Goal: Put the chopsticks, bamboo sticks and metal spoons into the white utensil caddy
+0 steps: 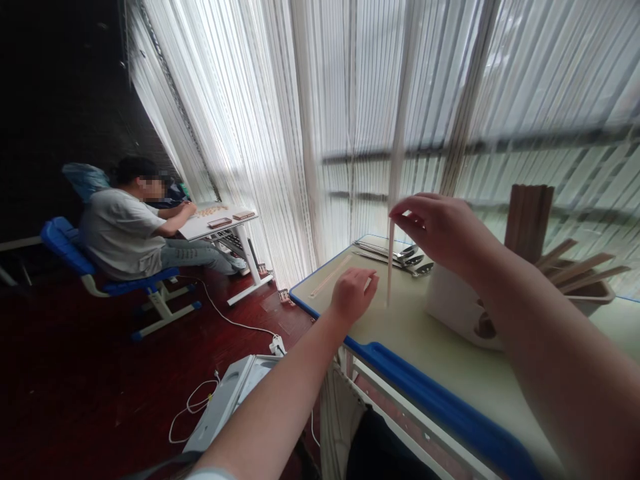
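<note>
My right hand (pixel 435 230) hovers above the table, pinching the top end of a pale chopstick (pixel 389 273) that hangs straight down with its tip just over the tabletop. My left hand (pixel 353 293) rests on the table (pixel 400 373) beside it, fingers curled closed around something small and pale that I cannot make out. Another chopstick (pixel 330 277) lies flat on the table to the left. Metal spoons (pixel 400 257) lie side by side behind the hands.
A white cutlery holder (pixel 465 307) with brown chopsticks (pixel 527 220) and wooden sticks stands at the right. The table has a blue edge (pixel 425 393). String curtains hang behind. Another person sits at a small desk (pixel 215 220) far left. A white box and cables lie on the floor.
</note>
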`<state>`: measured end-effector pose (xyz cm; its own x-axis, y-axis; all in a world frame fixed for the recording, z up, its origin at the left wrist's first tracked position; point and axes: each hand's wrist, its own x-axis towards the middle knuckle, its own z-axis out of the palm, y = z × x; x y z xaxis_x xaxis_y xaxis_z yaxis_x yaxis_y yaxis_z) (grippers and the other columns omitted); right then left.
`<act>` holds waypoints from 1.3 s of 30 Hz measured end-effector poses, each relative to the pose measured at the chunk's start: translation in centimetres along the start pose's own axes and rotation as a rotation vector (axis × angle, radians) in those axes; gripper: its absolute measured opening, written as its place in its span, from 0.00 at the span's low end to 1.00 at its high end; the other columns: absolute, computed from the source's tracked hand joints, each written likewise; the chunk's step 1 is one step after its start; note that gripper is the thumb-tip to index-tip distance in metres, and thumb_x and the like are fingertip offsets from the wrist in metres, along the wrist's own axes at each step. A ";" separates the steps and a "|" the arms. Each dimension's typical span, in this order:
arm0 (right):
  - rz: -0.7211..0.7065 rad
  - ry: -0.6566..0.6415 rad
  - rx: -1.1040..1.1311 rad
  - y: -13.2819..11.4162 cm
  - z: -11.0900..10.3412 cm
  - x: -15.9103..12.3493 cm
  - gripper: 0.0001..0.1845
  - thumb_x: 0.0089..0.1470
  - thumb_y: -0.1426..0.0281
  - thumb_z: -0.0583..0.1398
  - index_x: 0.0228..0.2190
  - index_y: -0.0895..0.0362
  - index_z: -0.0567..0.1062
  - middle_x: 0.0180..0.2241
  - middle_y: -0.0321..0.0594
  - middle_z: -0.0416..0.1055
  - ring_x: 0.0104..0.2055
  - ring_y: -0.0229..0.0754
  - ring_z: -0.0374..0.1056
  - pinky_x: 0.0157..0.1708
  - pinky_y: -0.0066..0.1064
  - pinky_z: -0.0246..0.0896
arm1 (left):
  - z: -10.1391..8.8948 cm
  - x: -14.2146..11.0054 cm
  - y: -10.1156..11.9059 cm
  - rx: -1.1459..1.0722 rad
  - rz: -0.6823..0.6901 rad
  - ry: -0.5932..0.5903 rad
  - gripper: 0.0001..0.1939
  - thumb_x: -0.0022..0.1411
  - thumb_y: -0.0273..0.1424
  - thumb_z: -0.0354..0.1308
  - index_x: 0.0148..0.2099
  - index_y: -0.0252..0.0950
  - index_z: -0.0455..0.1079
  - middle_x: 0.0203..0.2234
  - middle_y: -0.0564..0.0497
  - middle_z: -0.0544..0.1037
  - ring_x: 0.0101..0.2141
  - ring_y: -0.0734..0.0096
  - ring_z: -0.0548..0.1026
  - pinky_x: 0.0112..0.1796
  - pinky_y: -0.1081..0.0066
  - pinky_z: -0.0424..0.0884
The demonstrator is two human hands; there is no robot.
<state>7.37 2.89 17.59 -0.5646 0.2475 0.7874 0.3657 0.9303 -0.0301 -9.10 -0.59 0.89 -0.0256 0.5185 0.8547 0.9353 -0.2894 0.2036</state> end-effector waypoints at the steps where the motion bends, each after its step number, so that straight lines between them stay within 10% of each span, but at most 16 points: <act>1: 0.026 -0.008 0.003 -0.1 0.0 0.0 0.09 0.54 0.70 0.55 0.32 0.57 0.76 0.29 0.40 0.73 0.27 0.38 0.67 0.29 0.29 0.59 | -0.1 0.0 0.2 -0.024 0.009 0.008 0.10 0.62 0.33 0.50 0.39 0.35 0.70 0.31 0.47 0.77 0.34 0.66 0.74 0.40 0.64 0.71; 11: 0.155 0.158 -0.102 -0.3 -2.7 0.1 0.10 0.52 0.71 0.54 0.32 0.55 0.75 0.28 0.40 0.74 0.30 0.42 0.70 0.33 0.33 0.62 | -2.3 2.8 3.8 -0.325 0.073 0.140 0.12 0.61 0.37 0.51 0.41 0.35 0.69 0.32 0.47 0.75 0.32 0.70 0.72 0.36 0.68 0.69; 19: 0.228 0.477 0.037 1.0 -7.8 -0.8 0.08 0.55 0.68 0.54 0.35 0.55 0.73 0.33 0.39 0.74 0.35 0.39 0.71 0.37 0.31 0.66 | 0.2 7.8 7.8 -0.361 0.099 0.197 0.12 0.64 0.33 0.50 0.41 0.37 0.73 0.32 0.48 0.74 0.35 0.70 0.71 0.38 0.69 0.68; 29: 0.317 0.459 0.056 3.0 -8.2 -1.0 0.22 0.57 0.68 0.52 0.53 0.49 0.58 0.38 0.38 0.72 0.37 0.39 0.71 0.35 0.31 0.66 | 1.9 12.5 10.7 -0.551 0.129 0.161 0.12 0.62 0.35 0.52 0.39 0.36 0.74 0.29 0.50 0.74 0.29 0.76 0.71 0.31 0.75 0.67; 35: 0.270 0.595 0.024 3.0 -8.8 -1.5 0.18 0.58 0.70 0.50 0.50 0.49 0.58 0.37 0.36 0.71 0.37 0.37 0.71 0.37 0.30 0.66 | 3.8 11.7 9.6 -0.640 -0.212 0.373 0.16 0.65 0.39 0.45 0.42 0.36 0.70 0.34 0.49 0.76 0.33 0.74 0.72 0.34 0.72 0.68; 39: 0.319 0.540 -0.016 3.7 -9.1 -1.7 0.18 0.58 0.69 0.50 0.50 0.49 0.59 0.38 0.38 0.71 0.36 0.38 0.71 0.35 0.31 0.65 | 6.5 10.7 8.0 -0.773 -0.455 0.297 0.20 0.64 0.43 0.43 0.40 0.34 0.69 0.33 0.48 0.77 0.29 0.74 0.71 0.31 0.73 0.67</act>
<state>16.42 3.45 21.75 0.0265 0.3366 0.9413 0.4675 0.8281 -0.3093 0.38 7.84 8.57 -0.5187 0.5175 0.6805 0.3230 -0.6183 0.7165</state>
